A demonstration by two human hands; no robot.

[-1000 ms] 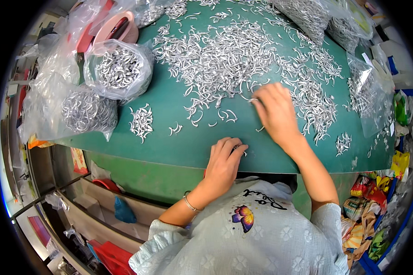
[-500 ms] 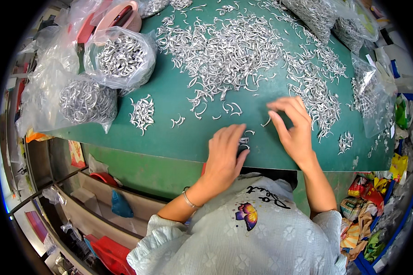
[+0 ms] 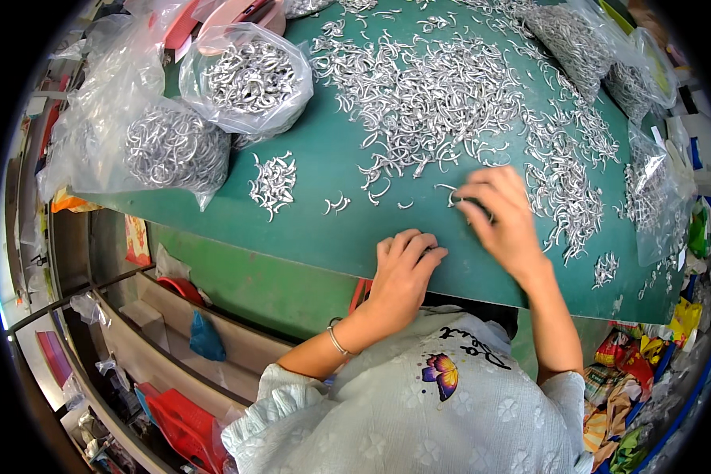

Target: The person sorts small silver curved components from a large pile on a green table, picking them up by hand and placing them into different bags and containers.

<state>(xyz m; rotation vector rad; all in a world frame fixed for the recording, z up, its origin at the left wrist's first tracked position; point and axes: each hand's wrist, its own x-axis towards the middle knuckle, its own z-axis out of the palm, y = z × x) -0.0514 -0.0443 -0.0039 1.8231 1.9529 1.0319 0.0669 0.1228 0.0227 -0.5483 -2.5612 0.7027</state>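
Note:
Loose small curved silver metal pieces [image 3: 442, 95] lie in a wide heap on the green table. My left hand [image 3: 407, 268] rests near the table's front edge, fingers curled over toward the thumb. Small metal pieces seem to be inside it, mostly hidden by the fingers. To its right and farther in, my right hand [image 3: 502, 221] is bent, slightly blurred, with thumb and fingers drawn together. A curved metal piece [image 3: 449, 192] shows at its fingertips, and a bit of metal shows between thumb and palm.
An open clear bag [image 3: 288, 110] and a tied-looking bag [image 3: 174, 150], both full of metal pieces, stand at left. Smaller piles [image 3: 273, 183] [image 3: 606, 270] lie left and right. More filled bags [image 3: 573, 47] sit at far right. A shelf [image 3: 182, 347] stands below the table's left side.
The view has shifted, so the table appears farther right. My left fingers have curled over the metal pieces that showed beside the thumb. My right thumb and fingers have drawn closer together.

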